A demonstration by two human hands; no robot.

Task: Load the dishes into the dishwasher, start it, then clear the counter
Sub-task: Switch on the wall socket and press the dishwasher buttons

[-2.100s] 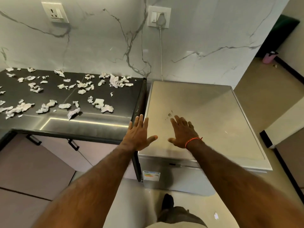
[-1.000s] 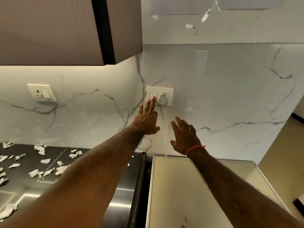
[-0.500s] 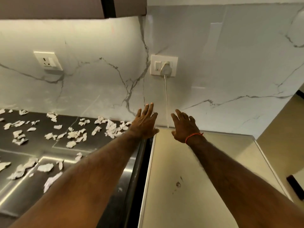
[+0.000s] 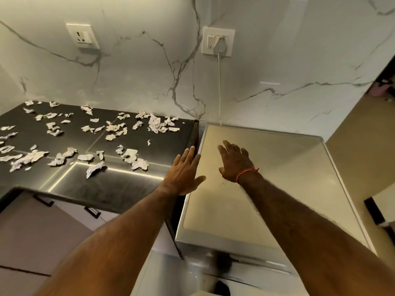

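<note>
Two hands, left hand (image 4: 183, 172) and right hand (image 4: 234, 162), fingers straight and empty above the shut dishwasher (image 4: 267, 189); paper scraps (image 4: 92, 133) litter the counter (image 4: 119, 184) left of the fingertips, so clearing seemingly comes next.

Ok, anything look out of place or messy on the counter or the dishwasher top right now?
Yes. Torn paper scraps lie scattered all over the dark counter, so it is not cleared. The dishwasher top has a few small dark specks near the right hand. Both hands are open and hold nothing.
</note>
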